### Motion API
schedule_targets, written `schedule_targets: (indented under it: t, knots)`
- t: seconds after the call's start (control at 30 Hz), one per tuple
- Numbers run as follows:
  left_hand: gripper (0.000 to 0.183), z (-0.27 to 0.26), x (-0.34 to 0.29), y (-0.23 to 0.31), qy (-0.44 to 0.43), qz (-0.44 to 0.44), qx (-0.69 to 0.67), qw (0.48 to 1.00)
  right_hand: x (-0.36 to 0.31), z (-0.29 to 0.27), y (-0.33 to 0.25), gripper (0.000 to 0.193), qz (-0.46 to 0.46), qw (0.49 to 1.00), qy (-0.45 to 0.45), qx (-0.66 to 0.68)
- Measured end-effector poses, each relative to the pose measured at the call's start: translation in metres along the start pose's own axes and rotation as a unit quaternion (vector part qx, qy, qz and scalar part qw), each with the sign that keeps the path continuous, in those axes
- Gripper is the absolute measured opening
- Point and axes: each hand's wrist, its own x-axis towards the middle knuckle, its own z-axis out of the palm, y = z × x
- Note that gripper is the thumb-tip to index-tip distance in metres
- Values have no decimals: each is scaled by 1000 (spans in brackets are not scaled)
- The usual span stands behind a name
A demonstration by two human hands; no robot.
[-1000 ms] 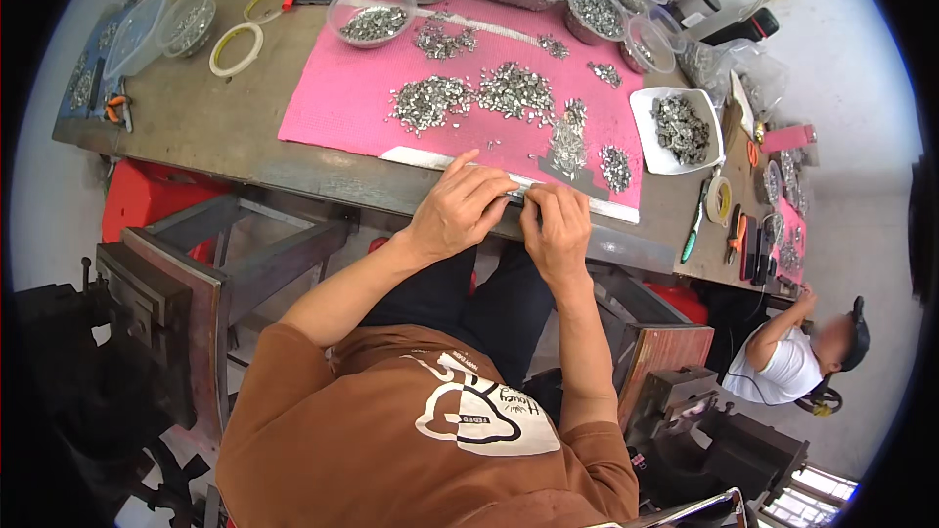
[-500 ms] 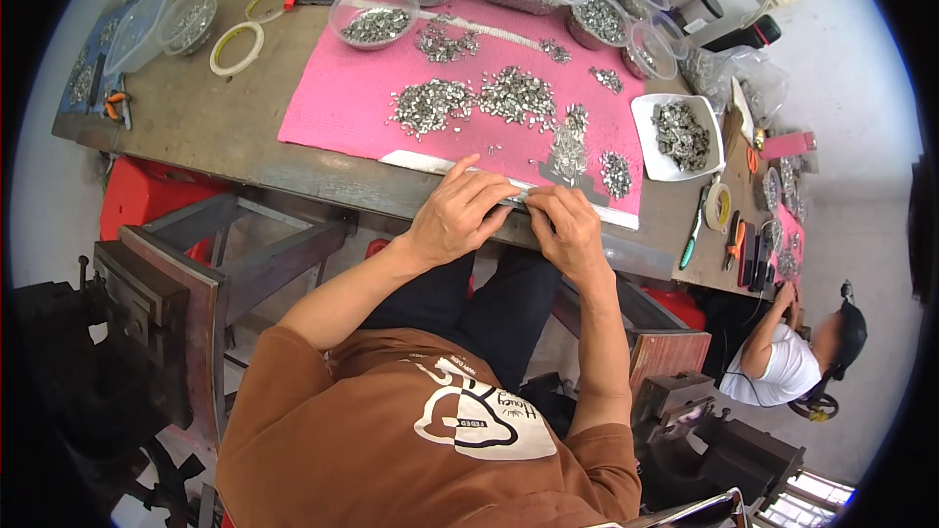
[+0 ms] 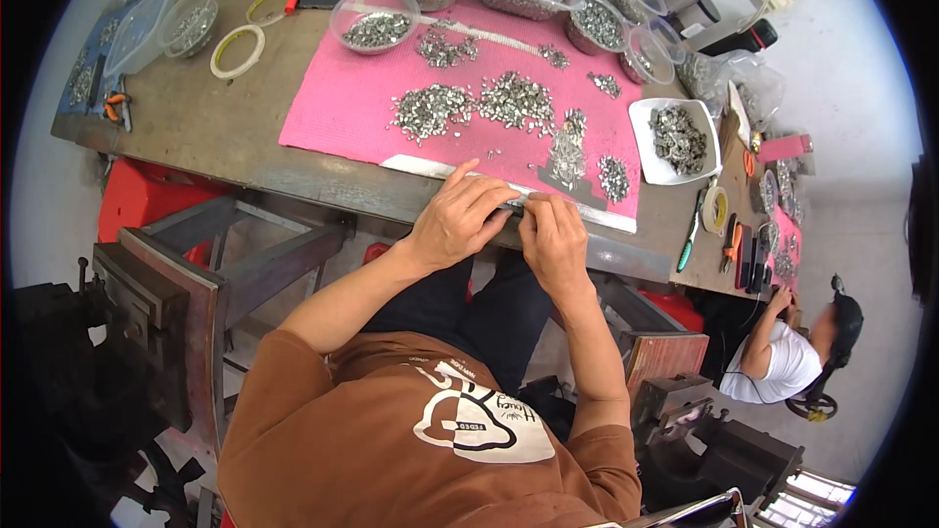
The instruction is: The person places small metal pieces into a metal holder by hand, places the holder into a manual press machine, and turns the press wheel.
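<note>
My left hand (image 3: 456,215) and my right hand (image 3: 555,240) are close together at the table's near edge. Fingers and thumbs are bent into a pinch on each hand. Between the fingertips lies something small, dark and silvery, mostly hidden by the fingers. Just beyond lies a pink mat (image 3: 328,103) with a white strip along its near edge. On it are two larger heaps of small silvery metal pieces, a left heap (image 3: 432,111) and a middle heap (image 3: 515,101). Closer to my right hand are a patch of thin bright pieces (image 3: 567,152) and a small pile (image 3: 613,178).
Clear plastic tubs of metal pieces, among them a rectangular tub (image 3: 523,8), line the far side. A white dish (image 3: 641,149) of pieces stands right of the mat. Tape rolls, including a cream roll (image 3: 238,51), lie left. A co-worker (image 3: 782,362) sits at the right.
My right hand has shifted slightly left and its fingers are drawn closer together. My left hand stays nearly in place.
</note>
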Motion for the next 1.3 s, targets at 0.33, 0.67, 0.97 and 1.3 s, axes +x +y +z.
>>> schedule_targets:
  t: [0.33,0.67,0.97,1.3]
  knots:
    - [14,-17,46,-34,-7,-42,28,999,32,-20,29,9,134,980,-15,146]
    - [23,-4,61,-43,-196,60,161,965,44,16,55,7,54,995,-74,39]
    - [25,-5,61,-53,-217,29,92,971,78,10,56,12,124,975,-103,152]
    - [10,-27,117,-140,-13,-26,133,991,174,86,61,22,184,939,-58,284]
